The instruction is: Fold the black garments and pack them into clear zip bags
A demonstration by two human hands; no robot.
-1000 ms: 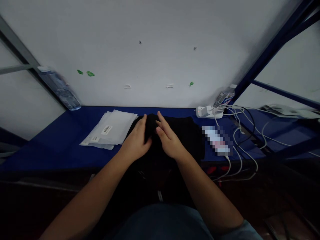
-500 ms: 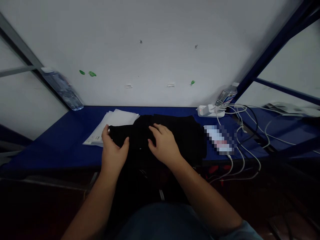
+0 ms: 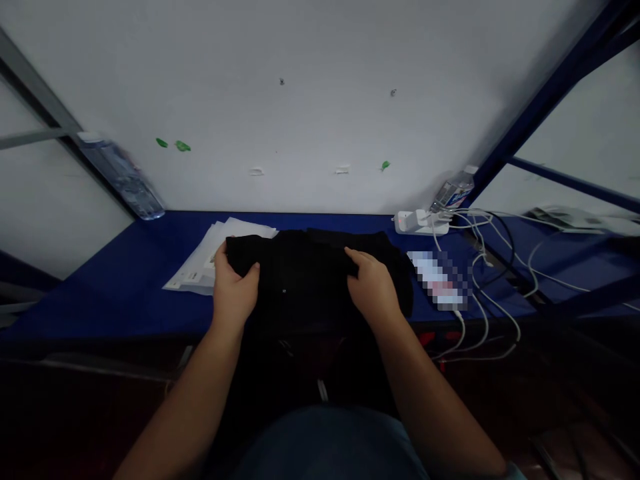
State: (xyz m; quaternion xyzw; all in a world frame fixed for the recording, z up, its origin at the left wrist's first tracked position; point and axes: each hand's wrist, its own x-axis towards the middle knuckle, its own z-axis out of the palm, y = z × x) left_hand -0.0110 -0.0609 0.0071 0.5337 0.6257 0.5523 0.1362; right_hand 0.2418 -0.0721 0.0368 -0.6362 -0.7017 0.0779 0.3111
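A piece of black cloth (image 3: 305, 273), perhaps a folded garment, lies along the front of the blue desk; its dark folds are hard to make out. My left hand (image 3: 234, 292) grips its left end, thumb on the near side and fingers behind the edge. Toward the other end, my right hand (image 3: 376, 285) is closed on the cloth with the index finger stretched along its top, the other fingertips hidden. More black fabric shows behind and to the right of my right hand. White papers or plastic packets (image 3: 197, 263) rest just beyond my left hand.
On the blue desk (image 3: 125, 273), a phone (image 3: 439, 280) with a blurred screen lies right of the cloth. Behind it are a white power strip (image 3: 420, 222), tangled white cables (image 3: 487, 267) and a bottle (image 3: 456, 190). A large bottle (image 3: 123, 177) leans at the left wall.
My right hand has moved right along the cloth and closed on it. The left hand has shifted slightly right, and the cloth's left end is raised and more stretched out.
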